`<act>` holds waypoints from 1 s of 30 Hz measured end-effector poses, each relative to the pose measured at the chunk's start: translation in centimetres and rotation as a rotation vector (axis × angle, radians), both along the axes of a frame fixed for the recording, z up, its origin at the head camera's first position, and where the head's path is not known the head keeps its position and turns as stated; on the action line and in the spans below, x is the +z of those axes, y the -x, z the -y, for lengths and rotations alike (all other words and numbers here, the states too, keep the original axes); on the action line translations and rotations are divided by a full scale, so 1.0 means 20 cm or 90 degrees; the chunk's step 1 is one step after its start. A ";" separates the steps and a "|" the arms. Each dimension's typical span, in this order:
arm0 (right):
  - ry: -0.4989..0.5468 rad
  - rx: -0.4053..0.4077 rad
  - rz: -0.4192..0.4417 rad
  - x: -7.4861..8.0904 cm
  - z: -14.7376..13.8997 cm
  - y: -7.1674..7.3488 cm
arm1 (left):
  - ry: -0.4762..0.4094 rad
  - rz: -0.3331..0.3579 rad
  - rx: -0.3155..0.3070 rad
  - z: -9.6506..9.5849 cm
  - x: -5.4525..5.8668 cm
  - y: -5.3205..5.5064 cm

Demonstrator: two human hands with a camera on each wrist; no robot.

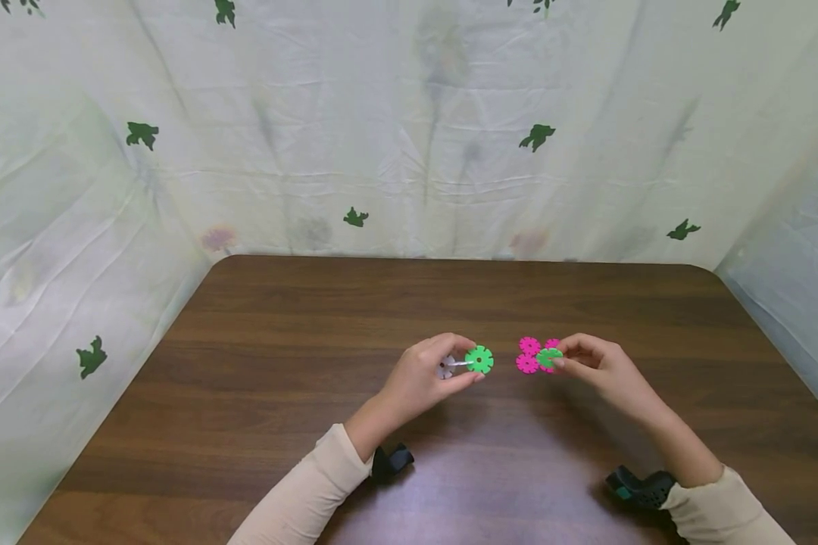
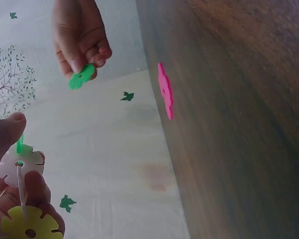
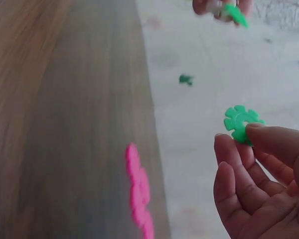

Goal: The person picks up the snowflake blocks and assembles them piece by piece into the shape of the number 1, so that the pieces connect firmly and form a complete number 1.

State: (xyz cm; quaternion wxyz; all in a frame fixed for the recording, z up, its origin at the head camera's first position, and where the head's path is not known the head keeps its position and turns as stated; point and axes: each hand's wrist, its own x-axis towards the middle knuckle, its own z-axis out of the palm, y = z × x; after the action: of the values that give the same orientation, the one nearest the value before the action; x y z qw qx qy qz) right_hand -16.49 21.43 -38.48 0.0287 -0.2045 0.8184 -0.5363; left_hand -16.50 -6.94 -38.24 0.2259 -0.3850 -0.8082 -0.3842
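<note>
My left hand (image 1: 423,371) holds a small joined piece of notched plastic discs between thumb and fingers. A green disc (image 1: 479,359) faces out at its right end. A white disc (image 2: 7,170) and a yellow disc (image 2: 17,221) of the same piece show in the left wrist view. With thumb and fingertips, my right hand (image 1: 607,371) pinches a single green notched disc (image 3: 234,120). Behind and beside that disc lie several pink notched discs (image 1: 528,364) on the table, partly covered by the right hand and its disc in the head view. The two hands are apart.
The brown wooden table (image 1: 279,318) has rounded far corners. A pale cloth (image 1: 382,136) with green bird shapes hangs behind it and along both sides. Dark wrist devices (image 1: 644,488) sit beneath both wrists.
</note>
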 end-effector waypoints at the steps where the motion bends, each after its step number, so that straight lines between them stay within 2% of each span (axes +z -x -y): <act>1: 0.006 0.006 -0.001 0.01 0.02 0.00 | -0.001 0.000 -0.001 0.00 0.00 0.00; 10: 0.063 0.067 -0.044 0.07 0.18 -0.02 | -0.003 0.002 -0.008 0.00 0.00 0.00; 14: 0.068 0.063 -0.073 0.08 0.22 -0.03 | -0.001 0.005 -0.017 0.00 0.00 0.00; 21: 0.037 0.050 -0.129 0.08 0.27 -0.04 | 0.005 0.012 -0.025 0.00 0.01 -0.01; 24: 0.022 0.036 -0.164 0.10 0.29 -0.05 | 0.005 0.015 -0.027 0.00 0.01 -0.01; 30: 0.005 0.035 -0.286 0.19 0.34 -0.10 | -0.002 0.024 -0.036 0.00 0.02 -0.02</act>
State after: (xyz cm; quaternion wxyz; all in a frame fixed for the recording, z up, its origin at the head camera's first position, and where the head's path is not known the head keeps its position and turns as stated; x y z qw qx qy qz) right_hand -14.56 14.54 -34.63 -0.1406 -0.3408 0.7965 -0.4793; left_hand -16.18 -6.91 -37.91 0.2005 -0.4002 -0.8006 -0.3985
